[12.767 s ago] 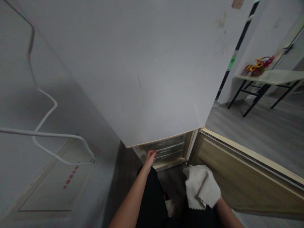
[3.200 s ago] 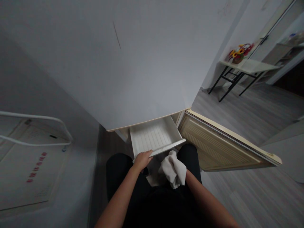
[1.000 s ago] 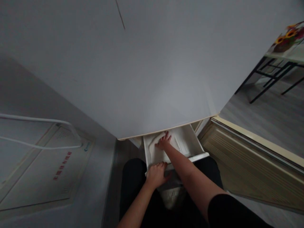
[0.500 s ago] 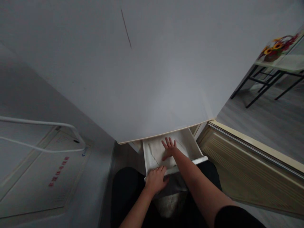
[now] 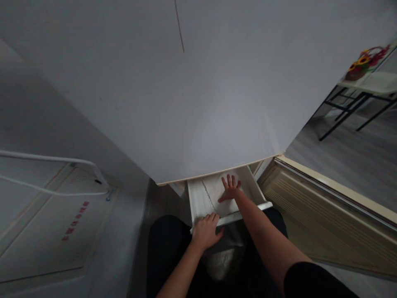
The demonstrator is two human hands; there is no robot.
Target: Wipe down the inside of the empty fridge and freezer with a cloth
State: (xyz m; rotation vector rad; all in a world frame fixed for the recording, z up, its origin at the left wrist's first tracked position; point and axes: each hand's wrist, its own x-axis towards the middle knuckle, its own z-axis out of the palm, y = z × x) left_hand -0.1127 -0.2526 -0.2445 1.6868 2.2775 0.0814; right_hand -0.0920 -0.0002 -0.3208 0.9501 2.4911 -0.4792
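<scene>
1 pulled-out drawer (image 5: 197,203), 1 white cloth (image 5: 214,191) inside.
Left hand (image 5: 205,232) half curled, holding the drawer's front rim; right hand (image 5: 230,190) palm-down on the cloth, 5 digits splayed, gripping nothing.

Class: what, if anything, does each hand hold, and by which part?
The left hand holds the drawer by its front edge; the right hand, fingers spread, is on the cloth, gripping nothing.

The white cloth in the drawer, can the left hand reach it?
Probably yes. The left hand rests on the front edge of the drawer, close to the white cloth, and nothing seems to stand between. The right hand, spread over the cloth, leaves the jagged edge free.
</scene>
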